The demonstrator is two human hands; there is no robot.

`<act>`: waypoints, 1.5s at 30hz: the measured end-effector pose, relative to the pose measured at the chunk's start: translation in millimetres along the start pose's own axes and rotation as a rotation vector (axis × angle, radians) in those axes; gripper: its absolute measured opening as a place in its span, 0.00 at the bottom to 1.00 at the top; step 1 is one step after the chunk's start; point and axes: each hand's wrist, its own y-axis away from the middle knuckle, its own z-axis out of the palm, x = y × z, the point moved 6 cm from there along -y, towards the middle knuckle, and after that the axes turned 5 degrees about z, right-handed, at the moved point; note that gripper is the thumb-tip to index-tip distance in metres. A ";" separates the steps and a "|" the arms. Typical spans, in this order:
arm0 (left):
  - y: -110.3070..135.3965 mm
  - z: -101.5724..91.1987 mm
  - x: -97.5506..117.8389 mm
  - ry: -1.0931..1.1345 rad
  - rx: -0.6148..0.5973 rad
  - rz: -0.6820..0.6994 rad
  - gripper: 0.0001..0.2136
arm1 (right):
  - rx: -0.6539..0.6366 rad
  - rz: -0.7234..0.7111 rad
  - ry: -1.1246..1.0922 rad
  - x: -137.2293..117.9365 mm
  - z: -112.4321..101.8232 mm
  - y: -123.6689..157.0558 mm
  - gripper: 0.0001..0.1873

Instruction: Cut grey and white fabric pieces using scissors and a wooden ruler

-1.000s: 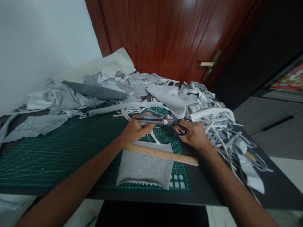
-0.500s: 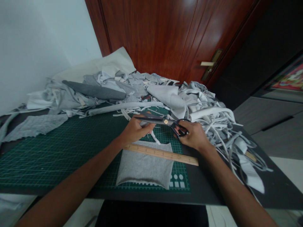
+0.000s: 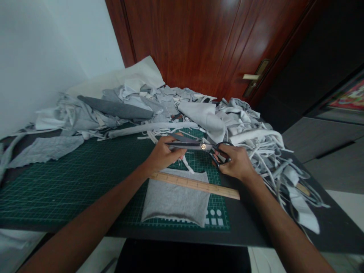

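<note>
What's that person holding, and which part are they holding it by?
The right hand holds black scissors by their handle loops. The left hand is at the blades, but what it grips is hard to tell.

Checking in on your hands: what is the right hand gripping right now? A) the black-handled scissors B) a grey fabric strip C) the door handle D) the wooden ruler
A: the right hand is closed around the handle loops of the scissors, whose blades reach toward the left hand.
</note>
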 end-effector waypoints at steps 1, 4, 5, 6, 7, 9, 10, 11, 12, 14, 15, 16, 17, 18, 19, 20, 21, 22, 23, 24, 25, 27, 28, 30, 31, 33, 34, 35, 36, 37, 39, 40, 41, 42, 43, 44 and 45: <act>0.2 0.0 0.3 -0.009 -0.001 0.001 0.08 | -0.001 0.002 0.007 0.0 0.2 -0.1 0.05; 0.2 0.8 1.9 -0.036 -0.013 0.014 0.08 | 0.002 0.006 0.031 -0.5 0.7 -0.1 0.06; 0.0 1.2 2.2 -0.044 -0.017 0.018 0.09 | 0.003 0.004 0.035 -0.8 0.8 -0.1 0.06; -0.1 1.4 2.5 -0.052 -0.018 0.023 0.09 | 0.006 0.000 0.036 -1.0 0.8 -0.1 0.06; -0.3 1.6 2.8 -0.057 -0.019 0.027 0.10 | 0.007 -0.004 0.036 -1.2 0.8 0.0 0.06; -0.3 1.9 2.7 -0.069 -0.022 0.026 0.10 | 0.005 -0.007 0.036 -0.9 1.1 0.1 0.06; -0.1 1.9 2.6 -0.076 -0.022 0.023 0.10 | 0.003 -0.005 0.037 -0.5 1.2 0.1 0.06; 0.2 1.8 2.4 -0.086 -0.021 0.019 0.10 | 0.002 -0.002 0.038 0.0 1.3 0.1 0.06; 0.5 1.9 2.2 -0.096 -0.021 0.014 0.10 | -0.001 0.001 0.040 0.5 1.4 0.0 0.06; 1.1 2.1 1.7 -0.107 -0.023 0.007 0.11 | -0.003 0.004 0.042 1.0 1.4 -0.1 0.06; 1.2 2.1 1.6 -0.106 -0.023 0.006 0.11 | -0.004 0.003 0.042 1.0 1.4 -0.2 0.06; 1.2 2.3 1.4 -0.105 -0.025 0.007 0.11 | -0.006 0.002 0.043 0.8 1.3 -0.3 0.06; 1.1 2.5 1.5 -0.105 -0.028 0.012 0.10 | -0.006 0.000 0.045 0.6 1.2 -0.4 0.06; 0.9 2.7 1.8 -0.108 -0.030 0.022 0.10 | -0.005 -0.002 0.048 0.3 1.0 -0.5 0.06; 0.7 3.0 2.2 -0.114 -0.036 0.034 0.10 | -0.004 -0.005 0.050 0.0 0.8 -0.6 0.06; 0.6 3.4 2.6 -0.120 -0.043 0.046 0.10 | -0.004 -0.008 0.052 -0.3 0.6 -0.6 0.06; 0.5 3.8 2.8 -0.128 -0.051 0.054 0.11 | -0.004 -0.010 0.053 -0.4 0.5 -0.6 0.06; 0.5 4.1 2.7 -0.134 -0.056 0.056 0.11 | -0.005 -0.011 0.056 -0.5 0.4 -0.7 0.06; 0.6 4.2 2.4 -0.138 -0.056 0.056 0.11 | -0.008 -0.012 0.059 -0.5 0.5 -0.7 0.06; 0.8 4.2 2.1 -0.142 -0.056 0.052 0.11 | -0.010 -0.012 0.064 -0.4 0.5 -0.8 0.06; 1.0 4.3 1.7 -0.145 -0.055 0.049 0.11 | -0.010 -0.011 0.068 -0.2 0.5 -0.8 0.06; 1.3 4.3 1.7 -0.149 -0.053 0.047 0.11 | -0.007 -0.008 0.073 0.3 0.4 -0.9 0.06; 1.4 4.3 1.9 -0.152 -0.052 0.049 0.11 | -0.005 -0.007 0.074 0.5 0.3 -0.9 0.07; 1.4 4.5 2.7 -0.154 -0.055 0.053 0.10 | -0.005 -0.006 0.071 0.9 0.2 -0.9 0.08; 1.3 4.5 3.0 -0.155 -0.054 0.053 0.10 | -0.005 -0.005 0.072 1.1 0.1 -1.0 0.08; 1.2 4.4 3.3 -0.160 -0.051 0.047 0.09 | -0.009 -0.004 0.075 1.4 0.0 -1.1 0.07; 1.2 4.4 3.2 -0.165 -0.050 0.043 0.09 | -0.013 -0.004 0.076 1.6 -0.1 -1.3 0.07; 1.2 4.3 3.2 -0.170 -0.048 0.042 0.08 | -0.015 -0.004 0.075 1.7 -0.2 -1.4 0.07; 1.2 4.4 3.1 -0.174 -0.046 0.042 0.08 | -0.014 -0.007 0.073 1.7 -0.4 -1.5 0.07; 1.2 4.4 3.2 -0.174 -0.046 0.046 0.08 | -0.012 -0.010 0.068 1.6 -0.7 -1.5 0.07; 1.2 4.6 3.2 -0.166 -0.049 0.053 0.09 | -0.006 -0.014 0.061 1.6 -1.1 -1.5 0.07; 1.2 4.7 3.0 -0.157 -0.051 0.053 0.09 | -0.004 -0.012 0.060 1.8 -1.2 -1.5 0.07; 1.3 4.9 2.7 -0.146 -0.055 0.049 0.09 | -0.002 -0.009 0.062 2.1 -1.1 -1.5 0.07; 1.3 5.1 2.4 -0.135 -0.057 0.046 0.09 | -0.002 -0.007 0.066 2.3 -1.1 -1.5 0.08; 1.2 5.3 2.3 -0.126 -0.058 0.043 0.09 | 0.000 -0.006 0.071 2.5 -1.1 -1.5 0.08; 1.2 5.3 2.1 -0.120 -0.057 0.040 0.09 | 0.003 -0.007 0.076 2.4 -1.2 -1.5 0.08; 1.3 5.2 1.9 -0.120 -0.053 0.038 0.09 | 0.007 -0.010 0.078 2.2 -1.4 -1.4 0.09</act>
